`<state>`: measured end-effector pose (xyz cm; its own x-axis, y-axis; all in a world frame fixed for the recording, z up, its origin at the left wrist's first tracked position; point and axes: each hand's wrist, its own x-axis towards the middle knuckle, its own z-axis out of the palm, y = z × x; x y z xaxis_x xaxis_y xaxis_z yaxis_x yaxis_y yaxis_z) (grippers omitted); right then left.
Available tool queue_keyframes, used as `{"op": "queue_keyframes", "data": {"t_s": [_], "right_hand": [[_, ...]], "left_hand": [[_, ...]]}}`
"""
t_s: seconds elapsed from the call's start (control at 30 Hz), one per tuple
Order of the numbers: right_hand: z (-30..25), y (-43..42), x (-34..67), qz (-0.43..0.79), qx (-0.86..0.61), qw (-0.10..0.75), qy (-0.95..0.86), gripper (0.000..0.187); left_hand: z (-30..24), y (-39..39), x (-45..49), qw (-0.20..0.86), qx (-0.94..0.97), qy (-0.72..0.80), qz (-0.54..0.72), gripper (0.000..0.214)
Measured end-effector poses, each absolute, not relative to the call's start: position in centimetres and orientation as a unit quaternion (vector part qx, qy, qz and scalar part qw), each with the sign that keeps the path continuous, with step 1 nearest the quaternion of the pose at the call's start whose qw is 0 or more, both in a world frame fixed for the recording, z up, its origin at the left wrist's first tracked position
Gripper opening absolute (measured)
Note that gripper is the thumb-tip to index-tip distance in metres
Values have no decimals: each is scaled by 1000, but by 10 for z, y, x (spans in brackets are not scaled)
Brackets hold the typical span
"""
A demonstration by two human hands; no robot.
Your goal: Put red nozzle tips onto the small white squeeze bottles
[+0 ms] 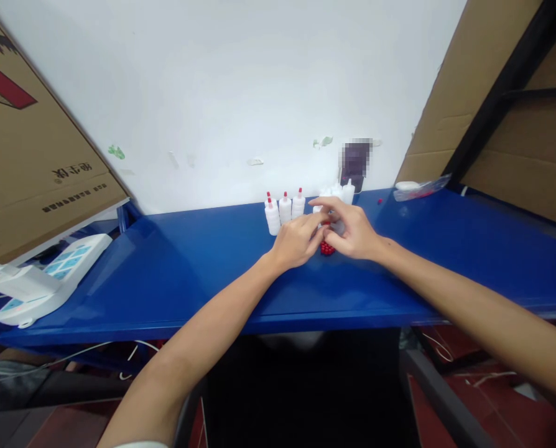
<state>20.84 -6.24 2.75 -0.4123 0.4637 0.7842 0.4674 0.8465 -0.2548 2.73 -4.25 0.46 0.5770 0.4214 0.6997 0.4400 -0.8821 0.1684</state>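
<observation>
My left hand (297,239) and my right hand (352,229) meet above the blue table, fingertips together. Both have their fingers curled in a pinch. A bit of red shows between them, but the fingers hide most of what they hold. Just below my fingers lies a cluster of small red caps (327,248). To the left of my hands stand several white squeeze bottles (272,219) with red tips. Behind my right hand are more white bottles (347,191) with bare nozzles, partly covered by it.
A dark phone-like object (355,163), partly blurred out, leans on the wall. One loose red cap (379,201) and a clear plastic bag (422,188) lie at the back right. On the left sits a white power strip (75,267) with a plugged-in adapter; cardboard (40,143) stands behind it.
</observation>
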Motion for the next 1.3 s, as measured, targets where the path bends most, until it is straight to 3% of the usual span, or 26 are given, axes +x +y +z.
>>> {"op": "queue_keyframes", "data": {"t_s": [0.37, 0.8, 1.3], "right_hand": [[27, -61, 206, 6, -281, 456, -845, 51], [26, -62, 205, 34, -304, 453, -837, 44], [29, -62, 203, 22, -302, 471, -829, 37]], "left_hand": [[5, -43, 25, -35, -900, -259, -350, 32], [5, -43, 26, -16, -906, -288, -310, 33], [2, -41, 26, -107, -894, -265, -345, 32]]}}
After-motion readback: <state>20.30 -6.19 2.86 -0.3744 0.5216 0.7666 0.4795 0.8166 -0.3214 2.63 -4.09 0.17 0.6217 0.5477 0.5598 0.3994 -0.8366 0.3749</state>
